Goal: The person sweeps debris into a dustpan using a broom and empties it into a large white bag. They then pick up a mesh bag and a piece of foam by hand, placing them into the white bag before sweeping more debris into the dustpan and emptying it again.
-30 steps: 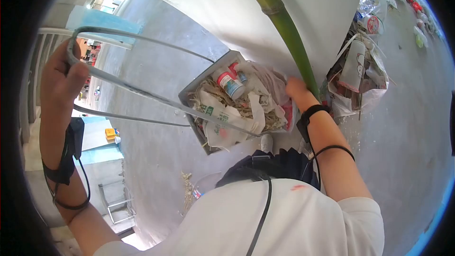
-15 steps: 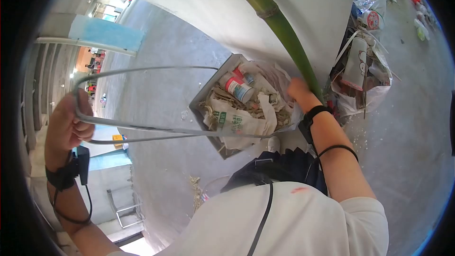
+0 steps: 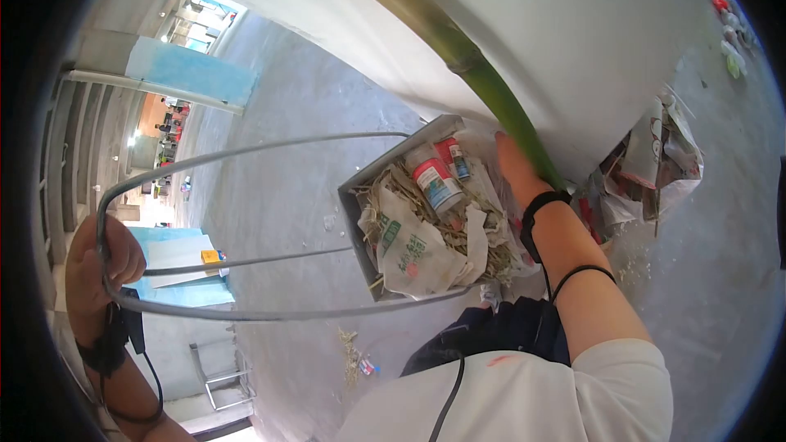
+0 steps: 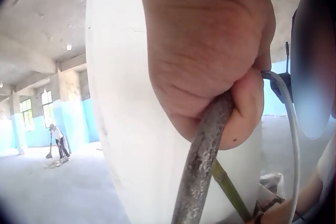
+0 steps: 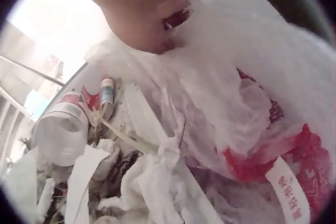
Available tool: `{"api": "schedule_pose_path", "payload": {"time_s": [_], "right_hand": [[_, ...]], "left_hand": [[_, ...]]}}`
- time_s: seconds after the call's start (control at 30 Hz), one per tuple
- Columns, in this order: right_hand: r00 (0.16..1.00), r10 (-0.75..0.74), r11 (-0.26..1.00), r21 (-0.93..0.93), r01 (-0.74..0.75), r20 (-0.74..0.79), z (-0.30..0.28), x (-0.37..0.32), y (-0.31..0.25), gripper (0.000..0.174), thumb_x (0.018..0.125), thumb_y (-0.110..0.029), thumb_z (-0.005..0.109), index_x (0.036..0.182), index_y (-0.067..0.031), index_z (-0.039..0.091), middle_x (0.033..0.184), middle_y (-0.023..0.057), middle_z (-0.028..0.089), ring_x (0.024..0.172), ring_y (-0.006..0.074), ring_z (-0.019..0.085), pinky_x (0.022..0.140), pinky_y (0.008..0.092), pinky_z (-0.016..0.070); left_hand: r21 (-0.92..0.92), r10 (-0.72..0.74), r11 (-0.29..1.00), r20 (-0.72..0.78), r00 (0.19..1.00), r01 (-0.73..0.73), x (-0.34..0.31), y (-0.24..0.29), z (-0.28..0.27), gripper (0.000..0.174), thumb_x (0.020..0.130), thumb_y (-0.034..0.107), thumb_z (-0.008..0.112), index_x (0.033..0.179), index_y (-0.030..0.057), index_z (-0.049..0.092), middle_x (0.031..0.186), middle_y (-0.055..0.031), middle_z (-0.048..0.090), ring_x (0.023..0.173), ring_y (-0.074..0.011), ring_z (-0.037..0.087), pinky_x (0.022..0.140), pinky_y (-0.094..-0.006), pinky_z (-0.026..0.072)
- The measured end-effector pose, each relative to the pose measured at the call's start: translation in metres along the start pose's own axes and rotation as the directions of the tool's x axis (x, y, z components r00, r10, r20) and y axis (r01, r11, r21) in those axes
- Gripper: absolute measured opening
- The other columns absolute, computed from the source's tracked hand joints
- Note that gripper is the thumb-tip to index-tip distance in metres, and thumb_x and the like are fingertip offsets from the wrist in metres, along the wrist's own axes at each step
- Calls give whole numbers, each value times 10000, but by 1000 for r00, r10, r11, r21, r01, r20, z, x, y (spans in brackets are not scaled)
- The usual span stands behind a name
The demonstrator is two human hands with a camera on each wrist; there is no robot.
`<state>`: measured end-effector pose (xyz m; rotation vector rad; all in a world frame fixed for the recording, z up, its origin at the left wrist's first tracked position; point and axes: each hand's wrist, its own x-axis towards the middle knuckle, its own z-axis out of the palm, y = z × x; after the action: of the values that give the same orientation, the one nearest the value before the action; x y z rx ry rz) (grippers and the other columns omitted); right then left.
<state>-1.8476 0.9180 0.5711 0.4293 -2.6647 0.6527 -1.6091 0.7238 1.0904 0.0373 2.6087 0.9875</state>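
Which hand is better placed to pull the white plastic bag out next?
Right: the right hand touches the white plastic bag in the grey metal pan; the left hand grips its wire handle, far off.

Our right hand reaches in between the pole and the bin. Its fingertips sink into the white bag, and the wrist view cuts the hand off at the top, so we cannot tell whether it grips the bag or only presses it. Our left hand fills its wrist view, cut off at the top; the handle there is a blur leaving by the bottom edge. A dark blurred disc at the right we cannot identify. Print on the sack and bottle is too small to read. Litter hides the bin's floor.
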Motion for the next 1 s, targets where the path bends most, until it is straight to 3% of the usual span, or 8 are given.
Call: {"api": "schedule_pose_path", "payload": {"time_s": [0.23, 0.33, 0.63, 0.67, 0.77, 0.83, 0.9, 1.0], "right_hand": [[971, 238, 944, 234, -231, 0, 47, 11, 23, 213, 783, -194, 511, 740, 12, 547, 753, 213, 555, 745, 356, 547, 680, 417, 410], [969, 202, 927, 291, -237, 145, 26, 4, 27, 216, 787, -191, 508, 772, 23, 531, 759, 219, 554, 757, 360, 546, 674, 421, 406], [981, 53, 996, -86, -38, 187, -9, -45, 21, 509, 735, -107, 515, 1172, 37, 298, 871, 242, 553, 846, 343, 546, 762, 372, 432], [984, 49, 993, -117, -30, 171, -6, -65, 24, 531, 725, -98, 518, 1186, 39, 295, 885, 244, 551, 861, 336, 546, 769, 366, 434], [904, 116, 993, -30, -114, 413, 27, -100, 32, 457, 711, -120, 530, 1128, 35, 423, 974, 216, 530, 940, 311, 518, 806, 357, 413], [648, 55, 998, -42, -36, 760, 45, -91, 34, 411, 730, -200, 531, 1081, 13, 506, 1105, 162, 493, 1038, 302, 462, 871, 356, 368], [692, -301, 946, 115, 302, 657, 10, -89, 39, 205, 692, -154, 549, 834, -13, 594, 864, 160, 568, 856, 271, 553, 764, 374, 426], [712, -414, 909, 303, 287, 567, -14, -90, 40, 142, 655, -170, 582, 692, -47, 643, 683, 132, 606, 711, 244, 602, 686, 373, 463]], "left_hand": [[18, 63, 998, -234, 970, -61, -6, -26, -5, 331, 825, 360, 488, 662, 88, 392, 472, 44, 329, 370, -37, 260, 353, -180, 211], [23, 193, 981, -35, 981, -192, 15, -30, 3, 291, 871, 327, 419, 712, 83, 427, 487, 40, 305, 370, -33, 232, 349, -187, 201], [103, -297, 890, -607, 737, 444, 50, 57, 3, 306, 854, 395, 425, 808, 94, 456, 496, 55, 345, 365, -34, 292, 321, -164, 254], [311, -82, 885, -628, 774, 347, 52, 56, 11, 318, 856, 414, 405, 800, 107, 466, 483, 61, 332, 354, -23, 282, 305, -159, 233], [284, 42, 950, -538, 842, 134, 69, 74, 48, 334, 848, 445, 398, 732, 135, 437, 468, 68, 297, 343, -15, 253, 296, -158, 203], [242, -19, 962, -390, 920, 123, 83, 90, 47, 349, 840, 467, 397, 689, 152, 405, 466, 74, 276, 341, -10, 233, 294, -158, 183], [203, -230, 946, -130, 964, 253, 95, 103, 32, 371, 830, 488, 401, 649, 167, 358, 473, 80, 257, 342, -4, 214, 295, -157, 165], [170, -246, 946, -173, 954, 275, 104, 122, 24, 400, 815, 516, 403, 634, 168, 317, 478, 88, 226, 349, 2, 185, 298, -160, 150]]}}
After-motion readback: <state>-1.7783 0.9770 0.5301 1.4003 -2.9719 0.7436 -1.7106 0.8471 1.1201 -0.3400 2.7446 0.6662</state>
